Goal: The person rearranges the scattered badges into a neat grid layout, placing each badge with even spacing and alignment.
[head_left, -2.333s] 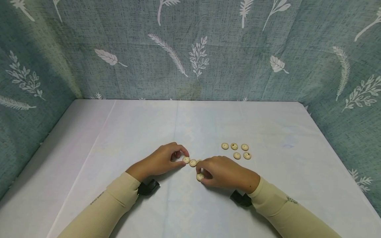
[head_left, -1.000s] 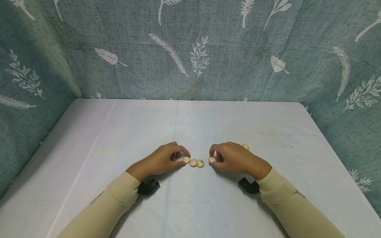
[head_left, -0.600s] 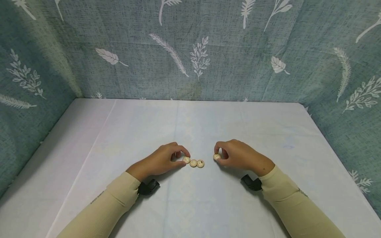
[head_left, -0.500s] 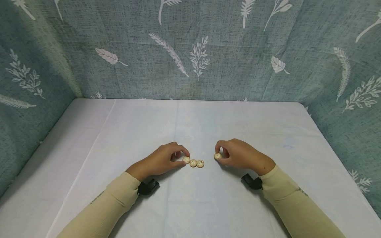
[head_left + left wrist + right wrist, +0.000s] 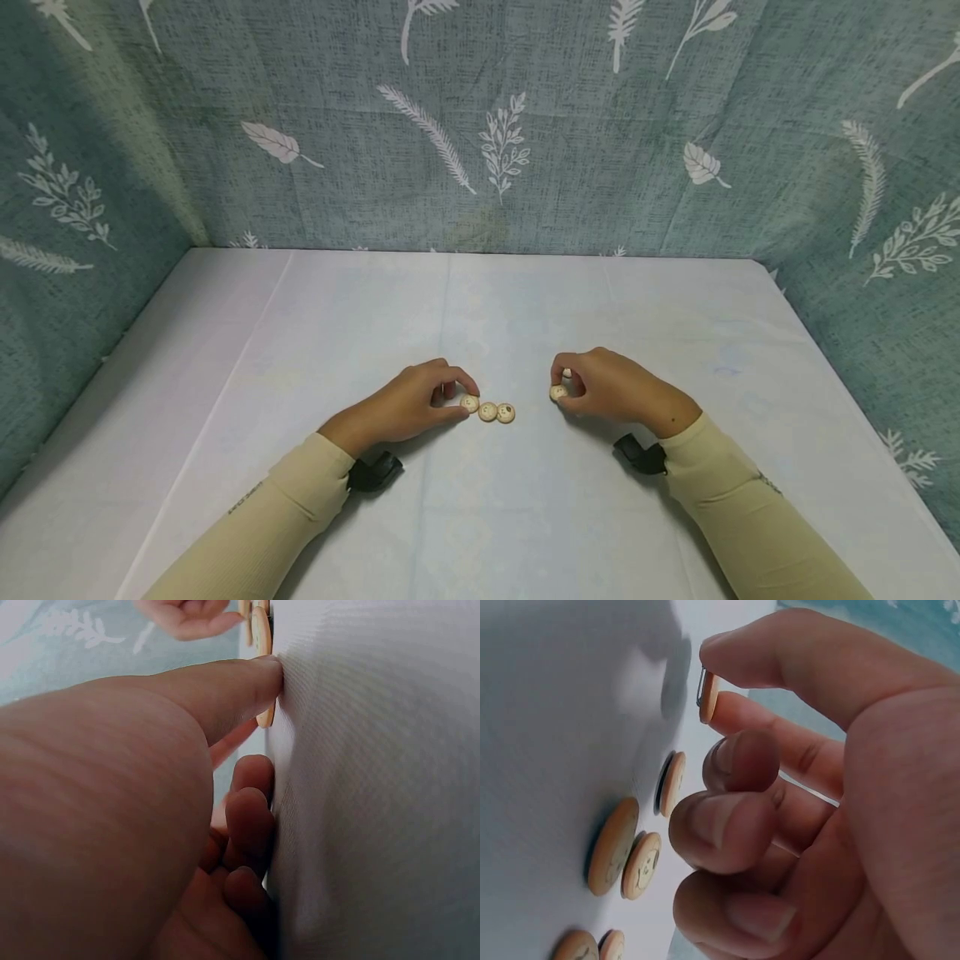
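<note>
My left hand (image 5: 416, 398) stays low on the table, thumb and index fingertips pinching the edges of a small round wooden pin badge (image 5: 469, 403) with a drawn face. Two more badges, a plain-faced one (image 5: 487, 412) and one with a dark spot (image 5: 506, 413), continue that row to the right. In the air to the right, my right hand (image 5: 611, 387) pinches another badge (image 5: 558, 392) between thumb and index finger. The right wrist view shows a metal pin on the back of this badge (image 5: 708, 697), and its shadow falls on the cloth.
Several more wooden badges (image 5: 641, 865) lie on the white cloth beneath my right hand, mostly hidden by it in the head view. A green leaf-print curtain (image 5: 480, 125) rises behind the table's far edge and at both sides.
My right hand has carried its badge away from near the front of the row, rightward and toward the back, over the group of badges. My left hand has stayed put.
</note>
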Action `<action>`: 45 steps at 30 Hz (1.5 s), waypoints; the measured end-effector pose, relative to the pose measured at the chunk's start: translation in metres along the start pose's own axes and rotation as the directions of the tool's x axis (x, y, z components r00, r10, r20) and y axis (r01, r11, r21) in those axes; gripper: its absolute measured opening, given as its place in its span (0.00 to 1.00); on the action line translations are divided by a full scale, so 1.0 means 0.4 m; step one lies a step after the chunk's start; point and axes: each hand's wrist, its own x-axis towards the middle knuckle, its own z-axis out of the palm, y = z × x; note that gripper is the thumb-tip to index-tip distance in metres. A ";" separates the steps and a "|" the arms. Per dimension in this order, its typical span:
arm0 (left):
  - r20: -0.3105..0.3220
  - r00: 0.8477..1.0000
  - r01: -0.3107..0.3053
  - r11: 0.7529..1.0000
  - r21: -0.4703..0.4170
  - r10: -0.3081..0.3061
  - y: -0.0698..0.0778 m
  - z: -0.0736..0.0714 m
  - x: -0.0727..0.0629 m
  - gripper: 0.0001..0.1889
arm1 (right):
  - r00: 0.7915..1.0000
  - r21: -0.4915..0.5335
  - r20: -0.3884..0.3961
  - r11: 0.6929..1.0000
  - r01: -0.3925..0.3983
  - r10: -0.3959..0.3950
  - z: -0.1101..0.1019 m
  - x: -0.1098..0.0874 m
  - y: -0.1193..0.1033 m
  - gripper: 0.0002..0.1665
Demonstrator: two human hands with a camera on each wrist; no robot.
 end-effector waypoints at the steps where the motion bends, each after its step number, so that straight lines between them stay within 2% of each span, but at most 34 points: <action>1: -0.001 1.000 -0.002 1.000 0.002 0.002 0.000 0.000 0.000 0.12 | 1.000 0.000 -0.001 1.000 0.000 0.000 -0.001 -0.001 0.001 0.07; 12: -0.003 1.000 -0.015 1.000 -0.005 0.015 -0.002 0.000 0.002 0.13 | 1.000 -0.010 0.011 1.000 0.006 -0.006 -0.005 -0.005 0.012 0.06; 18: 0.001 1.000 -0.002 1.000 -0.008 0.002 0.000 0.002 0.002 0.13 | 0.999 -0.024 0.034 1.000 -0.018 0.019 -0.006 -0.008 0.017 0.05; 24: 0.004 1.000 0.001 1.000 -0.003 -0.001 -0.002 0.003 0.002 0.13 | 0.999 -0.014 0.038 1.000 -0.011 0.011 -0.010 -0.013 0.019 0.05; 30: -0.011 1.000 -0.014 1.000 -0.005 0.014 -0.007 0.005 0.003 0.13 | 0.999 -0.013 0.037 1.000 -0.006 0.006 -0.013 -0.013 0.022 0.06; 45: -0.009 1.000 -0.011 1.000 -0.008 0.011 0.005 -0.001 -0.002 0.13 | 0.999 -0.017 0.042 1.000 -0.016 0.017 -0.016 -0.015 0.017 0.07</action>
